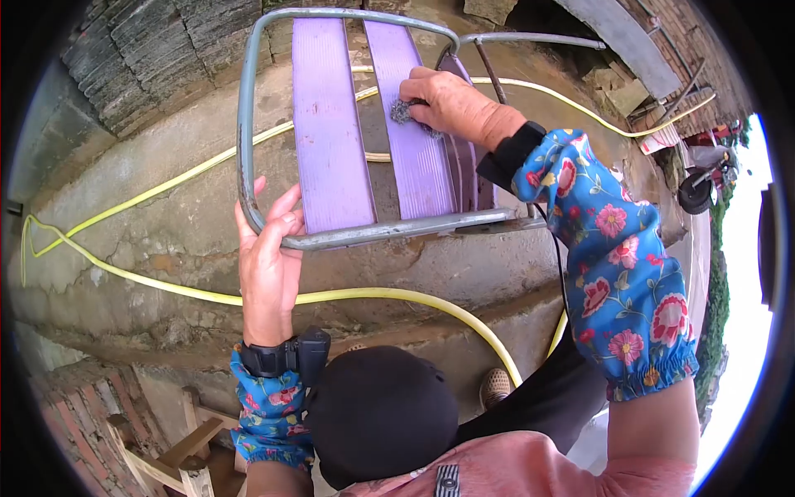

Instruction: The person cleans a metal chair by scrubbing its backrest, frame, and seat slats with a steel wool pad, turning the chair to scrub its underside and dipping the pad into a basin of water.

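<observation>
A chair with a grey metal tube frame [247, 124] and purple slats [331, 124] is tilted in front of me. My left hand [269, 248] grips the rounded lower-left corner of the frame, thumb over the tube and fingers behind it. Pressed against the second slat is a grey steel wool scrubber [402, 111], pinched in my right hand [454, 101]. Part of the scrubber is hidden under the fingers. Dark specks mark the purple surface.
A yellow hose [397, 293] loops across the wet concrete ground [166, 248]. Stacked grey blocks [141, 58] stand at upper left. A wooden stool or frame [186, 447] is at lower left, and a wheeled vehicle [700, 186] stands at far right.
</observation>
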Tool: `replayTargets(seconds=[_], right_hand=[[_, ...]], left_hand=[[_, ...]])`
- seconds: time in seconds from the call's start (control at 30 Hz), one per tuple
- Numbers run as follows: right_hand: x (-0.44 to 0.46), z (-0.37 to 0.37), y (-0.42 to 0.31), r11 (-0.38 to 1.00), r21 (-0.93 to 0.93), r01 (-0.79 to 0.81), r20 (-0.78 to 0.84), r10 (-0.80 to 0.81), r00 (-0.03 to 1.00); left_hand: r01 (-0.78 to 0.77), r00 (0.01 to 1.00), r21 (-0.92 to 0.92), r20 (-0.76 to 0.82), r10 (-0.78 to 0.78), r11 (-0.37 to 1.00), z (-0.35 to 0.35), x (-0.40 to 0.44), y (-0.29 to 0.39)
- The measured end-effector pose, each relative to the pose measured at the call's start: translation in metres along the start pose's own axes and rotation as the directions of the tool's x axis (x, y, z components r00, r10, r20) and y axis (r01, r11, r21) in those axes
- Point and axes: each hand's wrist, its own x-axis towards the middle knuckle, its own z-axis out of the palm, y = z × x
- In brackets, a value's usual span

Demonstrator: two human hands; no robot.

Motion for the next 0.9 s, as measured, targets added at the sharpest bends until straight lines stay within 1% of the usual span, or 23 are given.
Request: replayTargets(seconds=[0.07,0.13,0.17,0.2,0.23,0.27,0.3,0.33,0.37,0.4,0.43,0.47,0.5,0.53,0.57,0.6,0.63,0.67,0.7,0.73,0.8,0.87,0.9], right_hand=[[0.008,-0.017,0.014,0.994,-0.111,0.019,0.045,-0.014,0.999],[-0.010,-0.059,0.024,0.986,-0.107,0.128,-0.012,-0.130,0.991],[-0.031,-0.084,0.029,0.996,-0.085,0.027,-0.054,-0.031,0.998],[-0.061,-0.114,0.038,0.989,-0.144,-0.034,-0.045,0.027,0.999],[-0.100,-0.145,0.035,0.954,-0.042,-0.296,-0.028,0.295,0.955],[-0.147,-0.170,0.055,0.932,-0.133,-0.336,-0.052,0.332,0.942],[-0.199,-0.190,0.061,0.881,-0.140,-0.452,-0.120,0.438,0.891],[-0.260,-0.205,0.073,0.787,-0.169,-0.593,-0.199,0.562,0.803],[-0.327,-0.215,0.081,0.651,-0.048,-0.757,-0.193,0.738,0.647],[-0.395,-0.215,0.084,0.455,0.016,-0.890,-0.224,0.870,0.440],[-0.479,-0.200,0.091,0.312,0.219,-0.925,-0.270,0.930,0.250],[-0.549,-0.180,0.078,0.156,0.456,-0.876,-0.283,0.959,0.023],[-0.612,-0.152,0.062,0.008,0.654,-0.756,-0.236,0.952,-0.194],[-0.653,-0.127,0.034,-0.103,0.742,-0.663,-0.135,0.945,-0.298],[-0.690,-0.098,0.010,-0.242,0.711,-0.661,-0.098,0.896,-0.434],[-0.718,-0.066,-0.011,-0.273,0.766,-0.582,-0.078,0.859,-0.506],[-0.750,-0.033,-0.023,-0.346,0.761,-0.549,-0.039,0.820,-0.571],[-0.753,-0.013,-0.039,-0.383,0.776,-0.501,0.013,0.804,-0.594],[-0.775,0.007,-0.042,-0.469,0.723,-0.507,0.053,0.770,-0.636],[-0.789,0.024,-0.045,-0.555,0.673,-0.489,0.096,0.721,-0.686],[-0.828,0.056,-0.048,-0.628,0.615,-0.478,0.168,0.696,-0.698],[-0.955,0.136,-0.028,-0.656,0.315,-0.687,0.089,0.740,-0.666],[-1.012,0.152,-0.020,-0.056,-0.367,-0.929,0.037,0.997,-0.074]], left_hand=[[0.040,0.999,0.024,0.012,-0.040,0.999,0.002,-0.003,0.002],[0.037,0.999,0.063,0.016,-0.038,0.997,0.003,-0.003,0.004],[0.039,0.999,0.074,0.019,-0.040,0.997,0.002,-0.003,0.004],[0.028,1.000,0.087,0.004,-0.028,0.996,0.000,-0.002,0.003],[0.017,1.000,0.128,-0.008,-0.017,0.992,0.007,-0.003,0.006],[0.008,1.000,0.161,0.006,-0.009,0.987,-0.003,0.000,0.005],[0.006,1.000,0.174,0.004,-0.007,0.985,0.001,0.000,0.005],[0.009,1.000,0.218,0.010,-0.011,0.976,-0.008,0.005,0.005],[0.010,1.000,0.231,0.016,-0.014,0.973,-0.008,0.006,0.006],[0.024,1.000,0.236,0.002,-0.026,0.971,-0.016,0.011,0.006],[0.023,1.000,0.257,-0.004,-0.023,0.966,-0.020,0.014,0.006],[0.034,0.999,0.262,0.006,-0.037,0.964,-0.022,0.017,0.008],[0.028,1.000,0.282,-0.002,-0.029,0.959,-0.025,0.017,0.010],[0.059,0.998,0.293,0.005,-0.063,0.954,-0.027,0.018,0.014],[0.045,0.999,0.327,0.013,-0.052,0.944,-0.034,0.021,0.015],[0.057,0.997,0.338,0.021,-0.068,0.939,-0.036,0.022,0.019],[0.071,0.997,0.334,0.014,-0.080,0.940,-0.037,0.024,0.022],[0.082,0.996,0.327,0.001,-0.087,0.942,-0.039,0.026,0.024],[0.077,0.996,0.338,0.007,-0.084,0.938,-0.038,0.029,0.025],[0.068,0.998,0.353,-0.027,-0.063,0.933,-0.040,0.032,0.026],[0.039,0.997,0.374,-0.077,-0.010,0.927,-0.034,0.026,0.023],[0.028,0.999,0.422,-0.028,-0.018,0.906,-0.015,0.019,0.020],[0.023,1.000,0.413,-0.005,-0.023,0.910,-0.013,0.016,0.018]])
